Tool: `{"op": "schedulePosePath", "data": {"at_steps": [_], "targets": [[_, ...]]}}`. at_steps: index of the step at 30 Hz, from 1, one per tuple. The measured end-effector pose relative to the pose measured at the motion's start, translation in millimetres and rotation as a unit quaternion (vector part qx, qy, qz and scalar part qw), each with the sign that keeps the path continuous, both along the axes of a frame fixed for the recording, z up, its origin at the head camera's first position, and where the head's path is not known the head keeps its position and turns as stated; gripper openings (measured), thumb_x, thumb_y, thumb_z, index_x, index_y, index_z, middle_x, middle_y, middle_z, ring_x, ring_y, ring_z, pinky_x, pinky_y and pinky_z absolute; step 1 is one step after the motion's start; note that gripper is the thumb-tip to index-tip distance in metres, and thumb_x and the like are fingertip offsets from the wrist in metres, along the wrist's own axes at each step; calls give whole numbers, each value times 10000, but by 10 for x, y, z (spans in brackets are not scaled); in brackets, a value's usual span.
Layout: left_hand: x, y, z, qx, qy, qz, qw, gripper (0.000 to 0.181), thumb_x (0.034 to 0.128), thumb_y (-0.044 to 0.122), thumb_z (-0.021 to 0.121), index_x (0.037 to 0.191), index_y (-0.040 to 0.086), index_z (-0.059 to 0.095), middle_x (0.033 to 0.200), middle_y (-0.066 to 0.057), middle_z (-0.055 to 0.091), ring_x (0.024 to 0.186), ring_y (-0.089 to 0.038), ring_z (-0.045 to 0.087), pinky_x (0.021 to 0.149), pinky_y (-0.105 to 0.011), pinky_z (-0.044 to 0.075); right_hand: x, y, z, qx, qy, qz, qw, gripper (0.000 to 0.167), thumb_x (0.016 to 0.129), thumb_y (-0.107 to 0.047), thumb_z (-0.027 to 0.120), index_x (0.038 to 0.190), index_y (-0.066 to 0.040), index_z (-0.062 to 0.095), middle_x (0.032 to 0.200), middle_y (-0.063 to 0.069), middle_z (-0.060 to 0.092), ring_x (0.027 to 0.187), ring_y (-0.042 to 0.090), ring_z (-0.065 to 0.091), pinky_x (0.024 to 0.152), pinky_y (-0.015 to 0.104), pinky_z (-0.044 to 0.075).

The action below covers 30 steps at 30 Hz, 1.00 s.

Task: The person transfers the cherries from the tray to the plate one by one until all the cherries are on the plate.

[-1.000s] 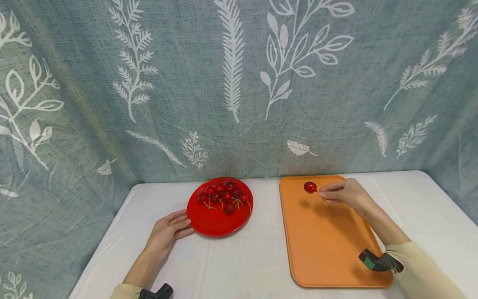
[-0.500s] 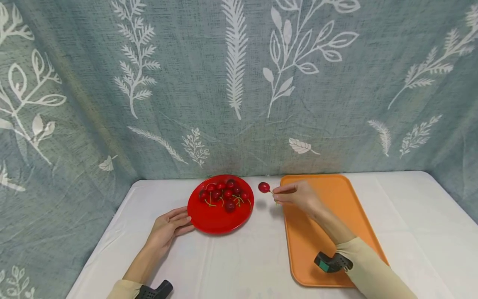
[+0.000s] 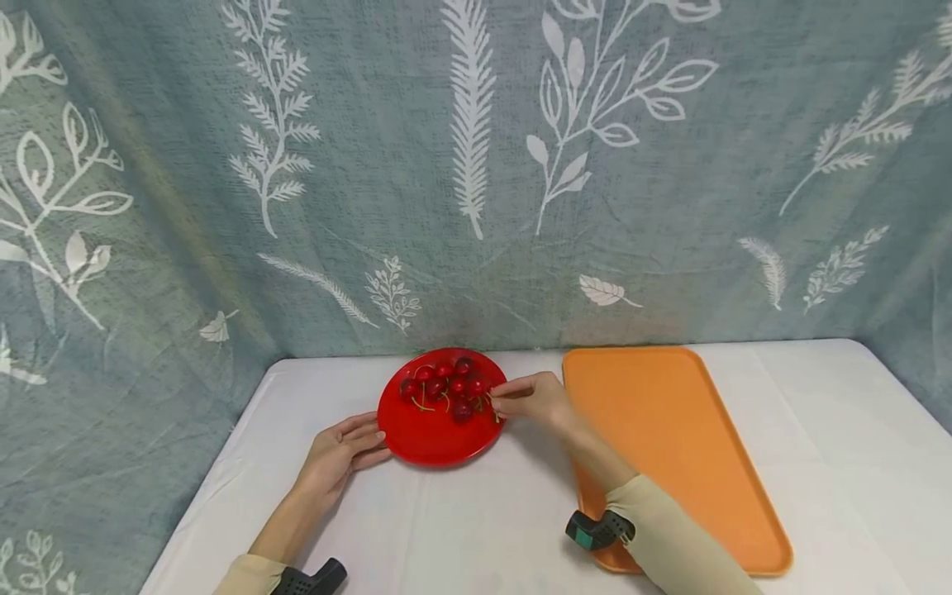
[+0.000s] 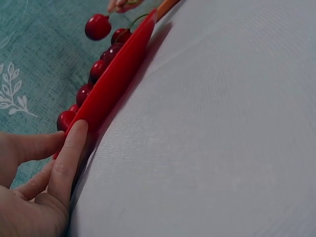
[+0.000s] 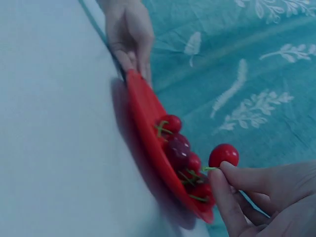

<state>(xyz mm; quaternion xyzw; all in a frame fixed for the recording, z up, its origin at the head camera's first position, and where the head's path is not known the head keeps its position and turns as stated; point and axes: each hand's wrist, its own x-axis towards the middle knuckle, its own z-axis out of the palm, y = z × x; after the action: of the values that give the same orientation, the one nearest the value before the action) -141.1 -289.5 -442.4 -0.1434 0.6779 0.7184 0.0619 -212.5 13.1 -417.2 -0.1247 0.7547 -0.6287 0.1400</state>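
Observation:
A round red plate [image 3: 427,442] lies on the white tabletop with several dark red, green-stemmed cherries [image 3: 435,388] gathered toward its far side. My left hand [image 3: 335,454] grips the plate's near-left rim, thumb above and fingers below. Over the plate's right edge, my right hand [image 3: 539,401] pinches one cherry [image 5: 223,155] by its stem between thumb and forefinger. The left wrist view shows this cherry hanging above the rest, apart from the plate. In the right wrist view, the pinching fingertips [image 5: 227,170] cover part of the stem.
An orange rectangular tray [image 3: 677,463] lies to the right, partly beneath my right forearm. Behind the white table [image 3: 446,529] hangs a blue-green curtain [image 3: 372,165] with white leaf patterns. Each wrist wears a dark strap-on device.
My right hand has carried the cherry leftward from above the orange tray, across the gap, to over the red plate. My left hand stays at the plate's rim.

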Motion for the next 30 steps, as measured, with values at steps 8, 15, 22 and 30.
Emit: {"op": "schedulePosePath", "data": {"at_steps": [8,15,22,30], "targets": [[29,21,9,90,-3,14,10000,509,966,-10,557,1424,-109,358,1156,-122,649,910,-154,703,817,-339,585,69,-142,-79,111,121,-444,9989,137,831,10,740,948,81,747,845,164,738,727,168,713,663,287,605],[14,27,6,93,30,31,9999,500,964,-19,555,1419,-109,368,1190,-143,641,915,-162,703,820,-341,584,98,-199,-67,823,679,-627,9923,46,804,-7,765,840,19,773,724,85,726,607,120,654,553,218,552],[17,32,3,-3,-11,51,10000,503,970,-4,552,1429,-94,366,1261,-192,602,941,-175,699,827,-341,581,99,-235,-12,1388,980,-688,9831,37,789,-22,786,804,11,776,676,49,715,556,105,643,497,191,514],[-18,19,6,-88,-52,79,9999,486,966,-10,545,1420,-85,388,1270,-205,589,959,-179,692,829,-350,583,36,-101,101,1518,945,-809,9805,34,784,-16,791,815,-6,783,761,68,733,596,132,651,529,206,519]]}}
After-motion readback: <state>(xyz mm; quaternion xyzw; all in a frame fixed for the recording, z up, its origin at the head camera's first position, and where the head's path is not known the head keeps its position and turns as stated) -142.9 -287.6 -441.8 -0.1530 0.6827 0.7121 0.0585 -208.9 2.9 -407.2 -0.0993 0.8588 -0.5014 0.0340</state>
